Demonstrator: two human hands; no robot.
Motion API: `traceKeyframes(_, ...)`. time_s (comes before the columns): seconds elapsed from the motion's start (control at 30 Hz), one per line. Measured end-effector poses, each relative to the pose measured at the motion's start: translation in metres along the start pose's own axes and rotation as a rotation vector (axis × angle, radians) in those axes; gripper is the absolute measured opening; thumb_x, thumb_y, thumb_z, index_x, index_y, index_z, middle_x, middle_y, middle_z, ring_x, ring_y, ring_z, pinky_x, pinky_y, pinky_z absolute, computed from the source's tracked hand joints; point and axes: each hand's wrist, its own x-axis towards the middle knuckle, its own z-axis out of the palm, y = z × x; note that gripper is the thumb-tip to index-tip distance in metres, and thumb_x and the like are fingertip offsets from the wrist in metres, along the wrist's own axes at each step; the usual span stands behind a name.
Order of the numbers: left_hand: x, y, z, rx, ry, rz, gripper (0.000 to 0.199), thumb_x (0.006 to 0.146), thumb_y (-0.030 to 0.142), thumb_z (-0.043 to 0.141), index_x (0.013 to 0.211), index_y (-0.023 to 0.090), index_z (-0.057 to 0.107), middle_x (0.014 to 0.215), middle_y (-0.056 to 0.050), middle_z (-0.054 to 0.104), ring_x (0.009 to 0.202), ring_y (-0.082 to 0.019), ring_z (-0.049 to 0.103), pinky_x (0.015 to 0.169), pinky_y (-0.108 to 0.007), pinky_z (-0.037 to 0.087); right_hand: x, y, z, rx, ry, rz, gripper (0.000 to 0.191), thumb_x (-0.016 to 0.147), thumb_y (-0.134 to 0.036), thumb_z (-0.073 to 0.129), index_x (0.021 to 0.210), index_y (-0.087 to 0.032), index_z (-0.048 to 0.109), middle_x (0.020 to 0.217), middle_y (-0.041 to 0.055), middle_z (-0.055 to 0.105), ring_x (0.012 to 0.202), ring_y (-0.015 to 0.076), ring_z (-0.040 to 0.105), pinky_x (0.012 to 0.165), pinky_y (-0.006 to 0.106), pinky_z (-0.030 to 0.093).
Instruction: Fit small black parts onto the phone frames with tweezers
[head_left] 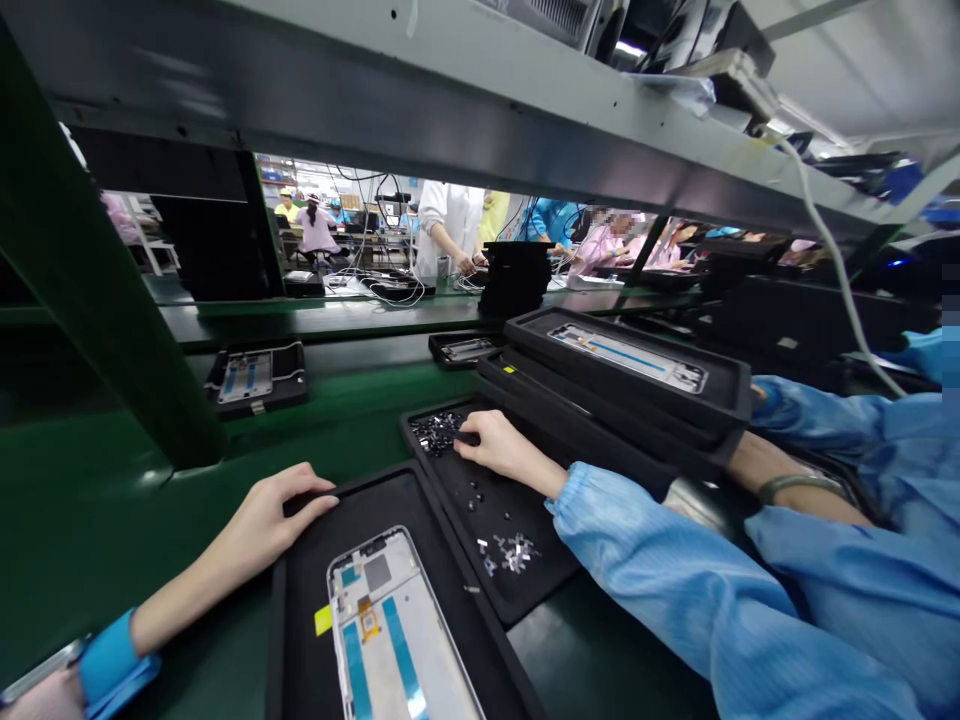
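Observation:
My left hand [289, 505] rests at the upper left corner of a black tray [390, 492], thumb and index finger apart. In that tray lies a silver phone frame [420, 630] with blue strips and an orange flex piece. My right hand [491, 442] is closed in a pinch over a second black tray [525, 592], beside a pile of small black parts [435, 432]. Something dark shows at its fingertips, too small to make out. Small silver pieces [515, 553] lie scattered lower in the second tray.
Stacked black trays [630, 400] stand at the right, the top one holding another phone frame [630, 357]. A co-worker's arm [787, 480] is close by on the right. A green post [112, 260] and small tray [259, 407] are at the left. A grey shelf [450, 90] hangs overhead.

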Motion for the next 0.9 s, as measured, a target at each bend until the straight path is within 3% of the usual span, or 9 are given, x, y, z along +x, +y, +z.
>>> traceKeyframes(0.17,0.0,-0.001,0.002,-0.002,0.002,0.01,0.035,0.083,0.047,0.047,0.086,0.018,0.065,0.082,-0.003,0.062,0.079,-0.019,0.06,0.073,-0.028,0.044,-0.003,0.003,-0.002,0.004,-0.002,-0.028,0.012,0.077,-0.023,0.059,0.074,-0.015,0.067,0.073,0.0034,0.063,0.07,0.0138,0.057,0.062,0.022,0.035)
traceKeyframes(0.4,0.001,-0.006,0.003,-0.002,-0.012,0.01,0.036,0.083,0.048,0.047,0.088,0.018,0.065,0.084,-0.004,0.063,0.081,-0.02,0.06,0.074,-0.027,0.044,0.0,-0.002,0.002,-0.041,0.042,0.064,0.027,0.077,-0.036,0.059,0.061,-0.015,0.063,0.059,0.0036,0.059,0.058,0.0144,0.053,0.055,0.025,0.03)
traceKeyframes(0.73,0.001,0.002,0.0,0.002,0.001,-0.002,0.038,0.08,0.05,0.047,0.085,0.018,0.067,0.081,-0.004,0.063,0.078,-0.02,0.06,0.072,-0.027,0.045,-0.002,-0.007,-0.007,-0.027,-0.004,0.069,0.021,0.079,-0.026,0.059,0.062,-0.015,0.064,0.058,0.0017,0.056,0.059,0.0128,0.052,0.055,0.023,0.031)
traceKeyframes(0.9,0.001,0.003,-0.001,0.006,0.013,0.005,0.039,0.08,0.05,0.047,0.085,0.017,0.067,0.08,-0.005,0.063,0.077,-0.02,0.061,0.071,-0.028,0.045,-0.002,-0.002,-0.006,-0.014,-0.018,0.048,0.016,0.078,-0.026,0.061,0.067,-0.015,0.066,0.066,0.004,0.06,0.068,0.0147,0.057,0.061,0.022,0.035)
